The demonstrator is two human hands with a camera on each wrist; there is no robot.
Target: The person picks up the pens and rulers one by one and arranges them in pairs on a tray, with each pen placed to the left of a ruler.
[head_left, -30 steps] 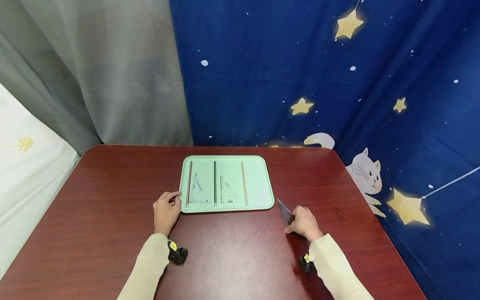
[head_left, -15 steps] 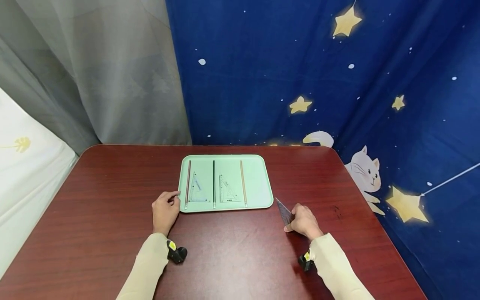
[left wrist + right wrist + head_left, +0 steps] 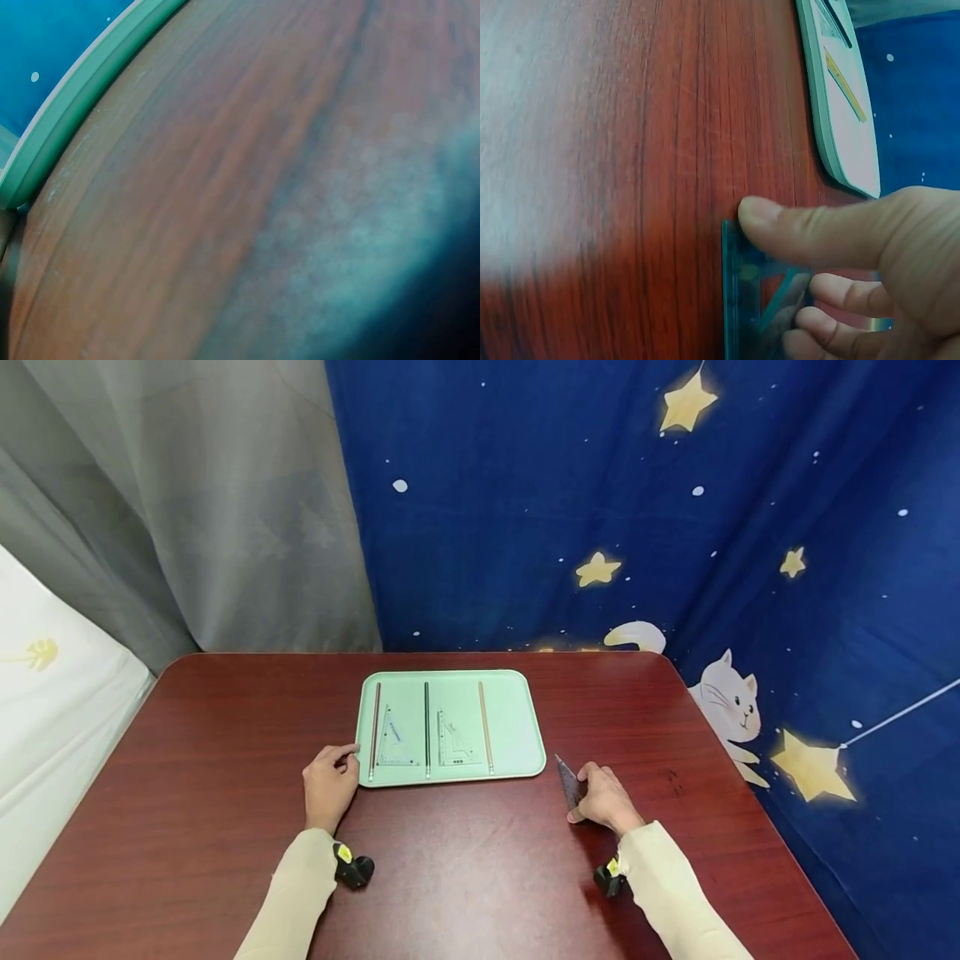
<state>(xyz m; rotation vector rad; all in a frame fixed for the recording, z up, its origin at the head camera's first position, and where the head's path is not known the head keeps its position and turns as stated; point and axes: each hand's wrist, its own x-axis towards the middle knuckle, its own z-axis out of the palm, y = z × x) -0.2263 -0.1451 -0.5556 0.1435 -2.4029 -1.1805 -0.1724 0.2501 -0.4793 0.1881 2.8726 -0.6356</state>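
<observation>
My right hand point(image 3: 605, 799) pinches a clear set square point(image 3: 570, 787), standing on edge at the table's right side, just off the tray's near right corner. In the right wrist view, thumb and fingers hold the set square point(image 3: 750, 300) from both sides. My left hand point(image 3: 330, 787) rests by the left edge of the light green tray point(image 3: 517, 727), an extended finger touching its rim. On the tray lie two more clear set squares, one at left point(image 3: 397, 747) and one in the middle point(image 3: 453, 747). The left wrist view shows the tray rim point(image 3: 82, 109) but hardly any hand.
Three pencils lie upright across the tray: red point(image 3: 375, 727), black point(image 3: 427, 727) and yellow point(image 3: 486, 727). All stands on a dark red wooden table point(image 3: 465, 868). Behind it hang a grey curtain point(image 3: 240, 527) and a blue starry curtain point(image 3: 487, 527).
The right hand tilts the set square slightly, staying beside the tray. The left hand keeps its place at the tray's edge. The head view shifts a little; the tray's contents stay put.
</observation>
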